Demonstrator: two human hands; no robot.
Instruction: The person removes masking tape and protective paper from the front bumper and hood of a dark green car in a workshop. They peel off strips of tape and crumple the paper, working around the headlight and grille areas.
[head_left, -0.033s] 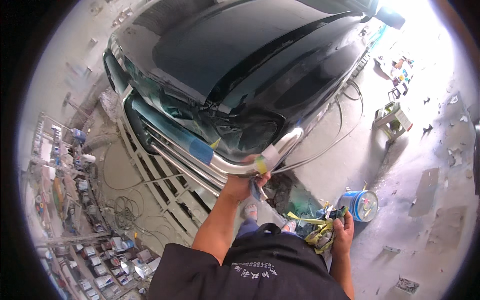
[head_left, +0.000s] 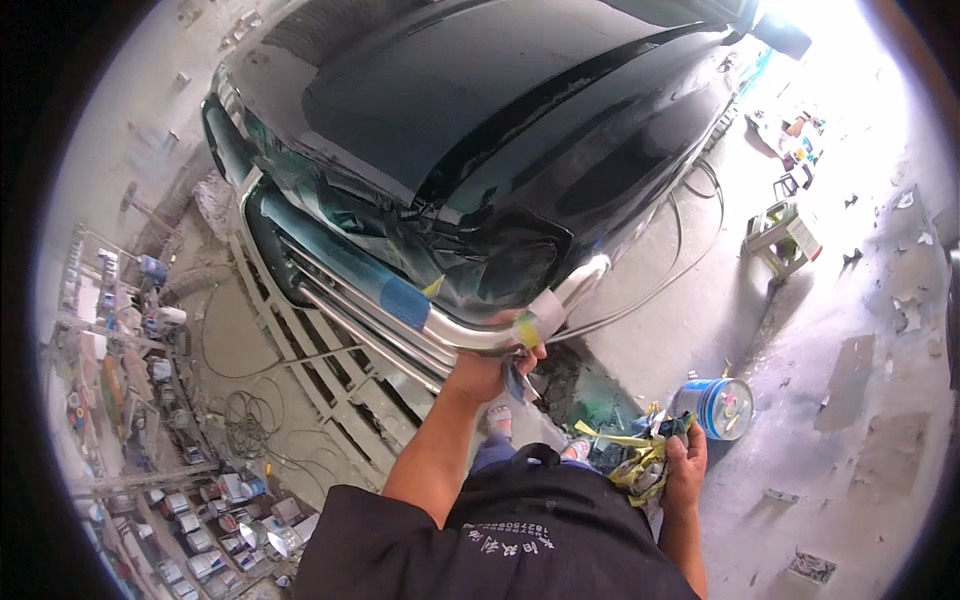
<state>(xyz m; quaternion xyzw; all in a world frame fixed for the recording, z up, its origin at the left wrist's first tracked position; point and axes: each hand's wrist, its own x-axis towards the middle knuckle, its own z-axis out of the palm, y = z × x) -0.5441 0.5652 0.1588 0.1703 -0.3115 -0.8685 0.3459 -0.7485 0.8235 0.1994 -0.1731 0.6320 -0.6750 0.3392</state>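
Note:
A dark vehicle front fills the upper middle, with a shiny chrome bumper bar bent around its near corner. Blue tape and a pale and yellow tape wrap cover parts of the bar. My left hand grips the bar from below beside that wrap, its fingers partly hidden. A loose greyish strip hangs by these fingers. Lower right, my right hand is closed on a crumpled bundle of yellow masking tape with dark green scraps in it.
A blue and white bucket lies just beyond my right hand. A stool stands farther right on the floor. Hoses run beside the vehicle, and a cable coil lies left. Shelves of cans fill the lower left.
The view has shifted very slightly. Both hands keep their holds, with no clear movement.

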